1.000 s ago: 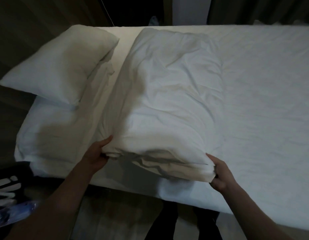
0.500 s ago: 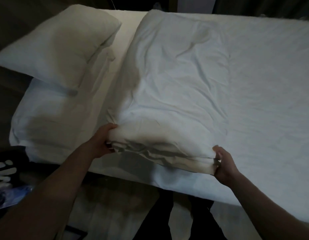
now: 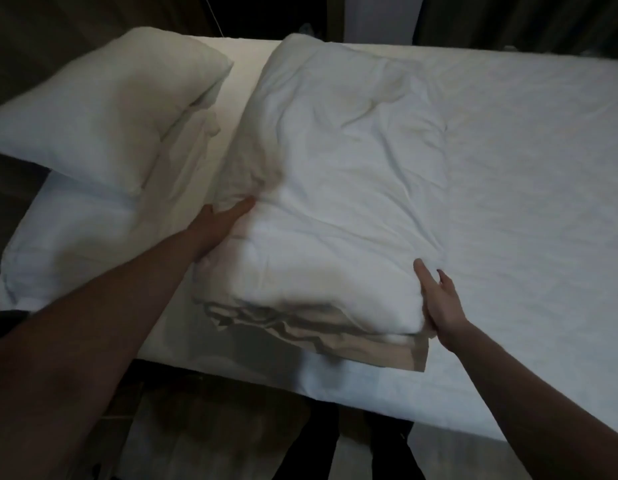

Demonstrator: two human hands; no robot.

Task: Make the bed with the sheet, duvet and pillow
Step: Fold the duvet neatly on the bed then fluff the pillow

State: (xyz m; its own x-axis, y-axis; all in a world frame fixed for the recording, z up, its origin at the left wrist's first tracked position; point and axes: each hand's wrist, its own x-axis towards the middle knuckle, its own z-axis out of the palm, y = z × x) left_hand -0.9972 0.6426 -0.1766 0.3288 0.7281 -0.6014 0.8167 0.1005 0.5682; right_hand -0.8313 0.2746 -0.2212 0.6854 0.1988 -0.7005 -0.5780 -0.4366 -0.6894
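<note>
The left hand (image 3: 219, 221) and right hand (image 3: 439, 303), fingers spread flat, press the folded duvet's (image 3: 335, 168) sides mid-frame; pillow (image 3: 110, 109) upper left on the bed (image 3: 525, 168).

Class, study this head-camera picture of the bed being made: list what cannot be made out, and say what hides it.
1. Head view: the left hand's palm, pressed against the folded duvet; its grip cannot be judged.
2. How many layers the duvet has: its near edge is bunched and shadowed.
3. The sheet under the duvet and pillow.
4. The bed's right end, cut off by the frame edge.
5. The floor below, too dark.
</note>
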